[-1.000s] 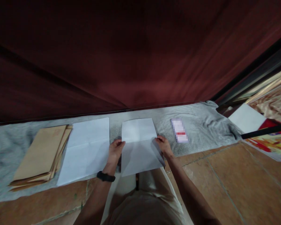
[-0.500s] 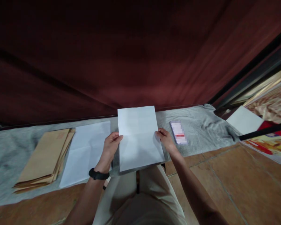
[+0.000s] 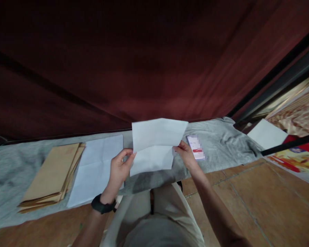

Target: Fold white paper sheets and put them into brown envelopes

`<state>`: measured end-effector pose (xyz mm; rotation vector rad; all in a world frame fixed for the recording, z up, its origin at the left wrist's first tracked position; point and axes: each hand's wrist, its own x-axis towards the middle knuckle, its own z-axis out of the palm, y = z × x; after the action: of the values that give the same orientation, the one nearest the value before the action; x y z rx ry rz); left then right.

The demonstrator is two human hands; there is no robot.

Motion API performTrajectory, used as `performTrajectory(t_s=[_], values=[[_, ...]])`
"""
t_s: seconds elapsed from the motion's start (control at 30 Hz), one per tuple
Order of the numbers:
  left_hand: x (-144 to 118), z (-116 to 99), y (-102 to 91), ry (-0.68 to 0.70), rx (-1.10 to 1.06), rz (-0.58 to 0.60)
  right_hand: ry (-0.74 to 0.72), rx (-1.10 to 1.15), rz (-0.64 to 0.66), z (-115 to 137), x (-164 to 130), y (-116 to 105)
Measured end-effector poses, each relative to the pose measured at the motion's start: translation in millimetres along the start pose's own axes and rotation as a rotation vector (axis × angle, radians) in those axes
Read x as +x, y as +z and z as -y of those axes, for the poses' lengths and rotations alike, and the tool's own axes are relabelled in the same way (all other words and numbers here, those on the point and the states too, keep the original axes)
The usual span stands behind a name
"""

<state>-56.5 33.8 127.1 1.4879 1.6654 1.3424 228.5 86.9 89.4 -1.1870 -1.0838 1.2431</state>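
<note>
A white sheet of paper [image 3: 154,135] with crossing crease lines hangs between my hands, raised above the grey cloth [image 3: 218,147]. It bends along its middle crease, the upper half tilted up and the lower half sloping toward me. My left hand [image 3: 121,166], with a black band on the wrist, pinches the left edge near that crease between thumb and fingers. On the opposite edge, my right hand [image 3: 186,154] pinches at about the same height. Just left of my left hand lie more creased white sheets [image 3: 96,168]. A phone [image 3: 195,147] with its screen lit rests right of my right hand.
Brown paper envelopes [image 3: 53,171] lie stacked at the left on the cloth. A dark red curtain-like surface [image 3: 154,68] rises behind. At the right are a black bar [image 3: 293,144], a white sheet [image 3: 267,133] and a colourful printed packet [image 3: 298,161]. Below are brown floor tiles [image 3: 237,195].
The held paper has gone from nearly flat to bent at its middle crease, its lower edge lifted away from my lap. Both hands keep their pinch on its sides.
</note>
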Motion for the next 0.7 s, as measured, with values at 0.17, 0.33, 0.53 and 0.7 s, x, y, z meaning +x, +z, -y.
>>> performTrajectory(t_s=[0.17,0.33,0.53,0.7], values=[[-19,-16,-19.1,0.236,0.115,0.111,-0.013,0.113,0.044,11,-11,-8],[-31,-22,-27.2,0.271,0.100,0.118,0.040,0.138,0.117,20,-24,-18],[-29,-31,-25.9,-0.087,-0.072,0.055,0.063,0.156,0.107,33,-23,-17],[-16,2,-2.2,-0.423,-0.363,0.053,0.099,0.130,0.058,10,-10,-9]])
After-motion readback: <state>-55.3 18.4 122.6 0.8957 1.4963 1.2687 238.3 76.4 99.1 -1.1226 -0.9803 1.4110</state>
